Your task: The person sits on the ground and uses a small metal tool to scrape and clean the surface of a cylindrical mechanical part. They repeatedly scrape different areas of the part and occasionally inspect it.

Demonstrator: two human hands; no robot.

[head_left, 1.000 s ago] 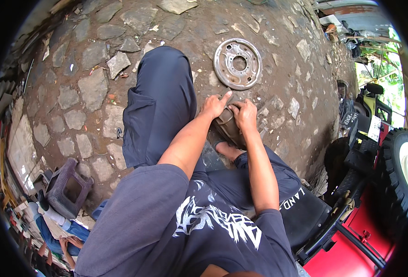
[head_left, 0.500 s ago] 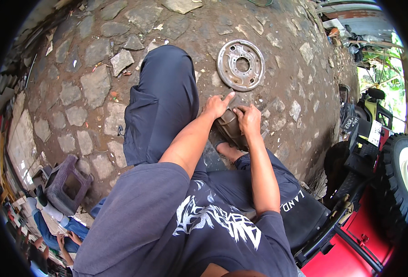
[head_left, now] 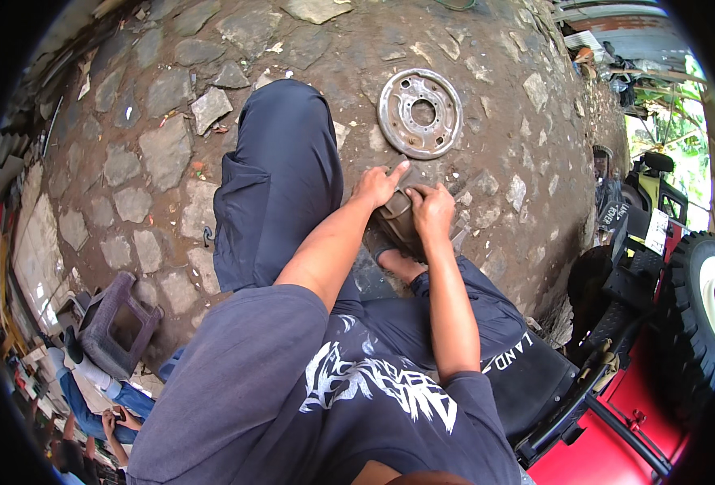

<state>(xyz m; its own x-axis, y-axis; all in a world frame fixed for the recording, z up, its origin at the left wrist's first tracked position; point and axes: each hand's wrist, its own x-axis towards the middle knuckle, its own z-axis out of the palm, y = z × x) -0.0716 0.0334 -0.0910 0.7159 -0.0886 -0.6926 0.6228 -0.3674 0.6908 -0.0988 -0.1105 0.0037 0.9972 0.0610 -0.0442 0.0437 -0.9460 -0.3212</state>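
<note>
- While jagged white lettering (head_left: 377,388) sprawls across the chest of a dark T-shirt (head_left: 228,380), both bare forearms reach forward from its sleeves, angling inward.
- Left forearm (head_left: 313,259) slants up to the right; right forearm (head_left: 453,315) rises nearly straight, leaning slightly left.
- And there they meet, hands close together over a brown metal part (head_left: 402,228), which sits between them, just above a foot (head_left: 400,265)!
- Left hand (head_left: 372,190): back upward, thumb stretched out ahead; its other fingers are mostly hidden, so how firmly they close can't be told.
- Right hand (head_left: 432,212): knuckles bent, thumb and fingers pinching the part's upper right edge.
- Just beyond, a round metal disc (head_left: 402,121) lies flat on the stone-studded ground (head_left: 163,153).
- Over to the right, bold white capitals mark a black flap (head_left: 527,380) beside a red panel (head_left: 608,453).
- Farther off, more white capitals on a smaller black flap (head_left: 616,212), and dark characters, too small to make out, on a white plate (head_left: 656,229).
</note>
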